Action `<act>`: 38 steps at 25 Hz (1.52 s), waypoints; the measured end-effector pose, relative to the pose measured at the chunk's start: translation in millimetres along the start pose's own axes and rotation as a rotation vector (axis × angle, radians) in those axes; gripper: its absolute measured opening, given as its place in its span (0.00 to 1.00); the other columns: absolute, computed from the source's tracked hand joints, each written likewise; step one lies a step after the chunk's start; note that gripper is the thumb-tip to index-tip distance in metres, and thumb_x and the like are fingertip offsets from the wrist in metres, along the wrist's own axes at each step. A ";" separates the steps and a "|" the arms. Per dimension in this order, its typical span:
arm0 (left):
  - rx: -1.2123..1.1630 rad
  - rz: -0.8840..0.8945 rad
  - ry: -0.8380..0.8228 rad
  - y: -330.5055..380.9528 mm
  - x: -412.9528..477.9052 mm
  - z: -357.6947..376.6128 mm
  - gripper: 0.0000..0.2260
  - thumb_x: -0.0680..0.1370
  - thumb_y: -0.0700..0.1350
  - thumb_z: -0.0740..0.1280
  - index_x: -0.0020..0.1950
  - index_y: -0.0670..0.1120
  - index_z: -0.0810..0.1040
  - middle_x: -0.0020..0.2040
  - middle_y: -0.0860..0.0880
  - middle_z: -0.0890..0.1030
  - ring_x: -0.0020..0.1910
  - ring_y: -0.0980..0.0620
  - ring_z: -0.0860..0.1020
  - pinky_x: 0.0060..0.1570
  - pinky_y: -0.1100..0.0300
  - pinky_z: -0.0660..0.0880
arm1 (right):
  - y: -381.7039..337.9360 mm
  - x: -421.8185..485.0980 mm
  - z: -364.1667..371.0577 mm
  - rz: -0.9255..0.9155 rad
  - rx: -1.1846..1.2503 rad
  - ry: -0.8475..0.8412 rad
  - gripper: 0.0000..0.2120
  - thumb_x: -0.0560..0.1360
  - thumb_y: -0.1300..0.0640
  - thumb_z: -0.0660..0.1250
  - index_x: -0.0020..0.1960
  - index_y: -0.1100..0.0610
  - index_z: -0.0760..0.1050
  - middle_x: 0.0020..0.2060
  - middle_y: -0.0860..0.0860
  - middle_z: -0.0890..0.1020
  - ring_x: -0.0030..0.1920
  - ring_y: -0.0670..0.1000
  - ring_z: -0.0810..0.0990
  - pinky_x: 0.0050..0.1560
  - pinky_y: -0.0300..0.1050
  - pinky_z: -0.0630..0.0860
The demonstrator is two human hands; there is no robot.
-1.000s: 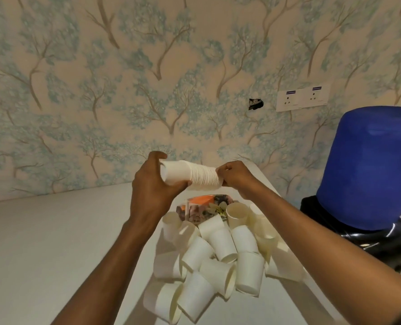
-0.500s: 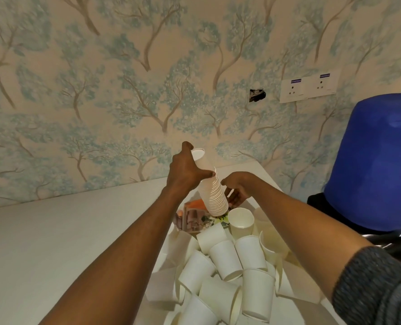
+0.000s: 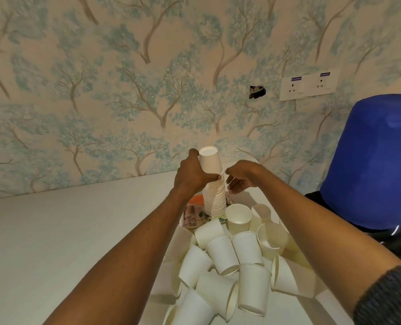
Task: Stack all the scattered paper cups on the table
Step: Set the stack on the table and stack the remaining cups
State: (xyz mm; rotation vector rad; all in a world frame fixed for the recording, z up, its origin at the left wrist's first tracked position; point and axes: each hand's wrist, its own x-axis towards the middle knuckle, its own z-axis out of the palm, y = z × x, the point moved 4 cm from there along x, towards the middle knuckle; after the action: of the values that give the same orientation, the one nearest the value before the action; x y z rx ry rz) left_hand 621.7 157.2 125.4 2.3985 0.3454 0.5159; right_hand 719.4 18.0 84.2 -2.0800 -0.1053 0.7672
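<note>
White cup stack [image 3: 214, 200] inverted, upright, rims nested.

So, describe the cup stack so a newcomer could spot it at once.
Start at the big blue barrel on the right, then go left to the heap of loose cups on the white table. At its far end the stack is held upside down by the left hand: the only tall column ringed with rims.

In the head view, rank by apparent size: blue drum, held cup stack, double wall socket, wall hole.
Largest: blue drum.
Then cup stack and double wall socket, which look about alike; the socket is farther off, so I won't rank them.
Smallest: wall hole.
</note>
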 end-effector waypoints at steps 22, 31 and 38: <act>-0.129 -0.046 -0.225 -153.9 -112.5 -49.2 0.20 0.67 0.41 0.80 0.57 0.49 0.80 0.54 0.53 0.83 0.54 0.50 0.81 0.50 0.60 0.75 | 33.0 -95.3 197.9 -0.602 -0.856 0.393 0.32 0.77 0.44 0.69 0.76 0.52 0.63 0.68 0.57 0.76 0.63 0.58 0.79 0.62 0.52 0.77; -0.890 -0.386 0.047 -217.4 -147.7 -96.7 0.09 0.79 0.42 0.69 0.58 0.52 0.82 0.61 0.43 0.78 0.58 0.41 0.80 0.51 0.50 0.82 | 20.0 -109.1 201.1 -0.631 -0.140 0.326 0.15 0.79 0.64 0.66 0.65 0.59 0.79 0.57 0.51 0.82 0.57 0.50 0.79 0.56 0.40 0.72; -1.533 -0.472 -0.066 -206.8 -207.0 -91.8 0.15 0.80 0.40 0.66 0.67 0.39 0.78 0.64 0.36 0.78 0.63 0.35 0.78 0.57 0.44 0.78 | -4.8 -180.9 209.1 -0.883 0.237 0.530 0.13 0.80 0.61 0.67 0.63 0.57 0.81 0.55 0.49 0.84 0.54 0.46 0.82 0.57 0.35 0.76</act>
State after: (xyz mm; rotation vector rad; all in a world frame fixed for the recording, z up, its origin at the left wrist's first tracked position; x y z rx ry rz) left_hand 373.6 286.4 -0.4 0.8066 0.2902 0.2717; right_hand 458.3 108.8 88.8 -1.6899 -0.5583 -0.2931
